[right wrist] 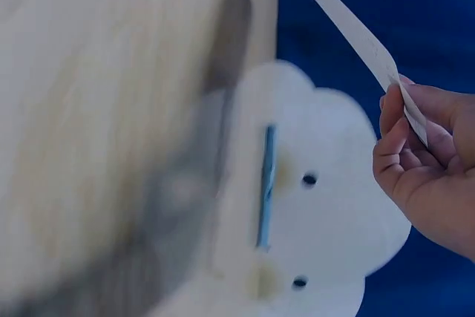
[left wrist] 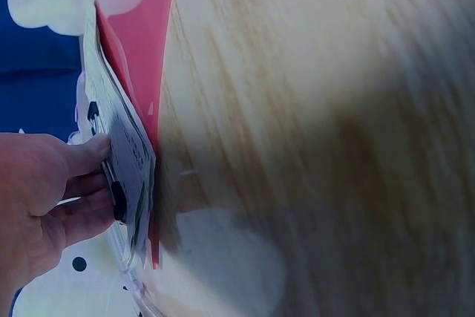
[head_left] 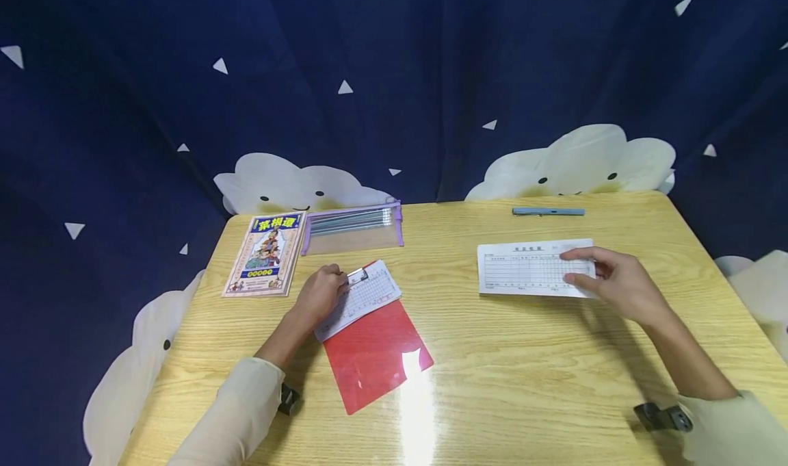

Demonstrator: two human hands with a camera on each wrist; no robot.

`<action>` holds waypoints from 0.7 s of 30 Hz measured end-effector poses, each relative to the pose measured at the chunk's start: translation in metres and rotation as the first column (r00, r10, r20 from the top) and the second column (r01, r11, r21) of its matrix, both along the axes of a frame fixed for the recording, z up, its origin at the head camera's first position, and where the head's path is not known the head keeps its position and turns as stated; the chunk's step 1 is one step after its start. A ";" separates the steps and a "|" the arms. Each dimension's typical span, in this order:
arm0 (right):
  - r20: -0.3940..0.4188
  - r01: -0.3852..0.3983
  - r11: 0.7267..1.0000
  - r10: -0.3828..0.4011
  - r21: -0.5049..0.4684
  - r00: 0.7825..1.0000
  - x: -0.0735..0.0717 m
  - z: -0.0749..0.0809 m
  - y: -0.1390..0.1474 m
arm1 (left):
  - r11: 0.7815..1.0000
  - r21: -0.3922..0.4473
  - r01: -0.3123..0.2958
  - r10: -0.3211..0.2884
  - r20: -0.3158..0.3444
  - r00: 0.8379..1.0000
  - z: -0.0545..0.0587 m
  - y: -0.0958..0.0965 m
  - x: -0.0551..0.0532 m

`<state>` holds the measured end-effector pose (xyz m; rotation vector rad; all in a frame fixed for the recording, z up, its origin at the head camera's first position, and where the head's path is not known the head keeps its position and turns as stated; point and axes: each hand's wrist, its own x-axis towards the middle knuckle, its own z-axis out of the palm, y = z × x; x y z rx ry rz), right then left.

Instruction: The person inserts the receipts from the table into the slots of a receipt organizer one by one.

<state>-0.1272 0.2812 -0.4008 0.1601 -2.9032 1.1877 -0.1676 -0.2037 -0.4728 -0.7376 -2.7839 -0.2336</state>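
Note:
In the head view, my left hand (head_left: 323, 291) is at the metal clip (head_left: 358, 276) with black ends at the top of a red clipboard (head_left: 378, 356). Thumb and fingers pinch this clip (left wrist: 117, 200) in the left wrist view. Printed gridded slips (head_left: 369, 298) lie across the clipboard's upper part, partly hidden by the hand. On the right, my right hand (head_left: 622, 285) pinches a white printed form slip (head_left: 520, 269) by its right end, thumb on the near face. The slip (right wrist: 356, 31) is seen edge-on and slightly curved in the right wrist view, raised off the table.
A booklet with a colourful cover (head_left: 266, 255) lies at the table's left. Beside it is a clear, purple-edged zip pouch (head_left: 353, 230) holding long thin items. A blue-grey pen (head_left: 548, 211) lies near the back edge. Behind the wooden table (head_left: 492, 377) hangs a dark blue curtain (head_left: 400, 76).

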 end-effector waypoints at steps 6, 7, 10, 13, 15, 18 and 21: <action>0.060 -0.112 0.980 0.123 -0.163 0.991 -0.015 0.005 -0.046 | 1.000 0.000 0.005 -0.005 -0.014 1.000 0.000 0.000 0.000; 0.075 -0.133 0.972 0.150 -0.195 0.986 -0.017 0.004 -0.055 | 1.000 -0.002 0.006 -0.006 -0.014 1.000 0.000 0.000 0.001; 0.113 -0.197 0.936 0.238 -0.292 0.965 -0.024 -0.001 -0.081 | 1.000 -0.003 0.007 -0.007 -0.009 1.000 0.000 -0.001 0.001; 0.129 -0.251 0.905 0.309 -0.343 0.942 -0.030 -0.008 -0.108 | 1.000 0.001 0.011 -0.011 -0.006 1.000 0.000 -0.002 0.000; 0.137 -0.284 0.882 0.356 -0.376 0.924 -0.033 -0.011 -0.126 | 1.000 0.004 0.016 -0.016 -0.005 1.000 0.001 -0.002 -0.001; 0.147 -0.324 0.860 0.407 -0.395 0.901 -0.036 -0.015 -0.151 | 1.000 0.001 0.024 -0.024 -0.006 1.000 0.001 -0.002 -0.002; 0.152 -0.363 0.866 0.433 -0.345 0.888 -0.039 -0.020 -0.174 | 1.000 0.002 0.029 -0.029 -0.004 1.000 0.000 -0.002 -0.003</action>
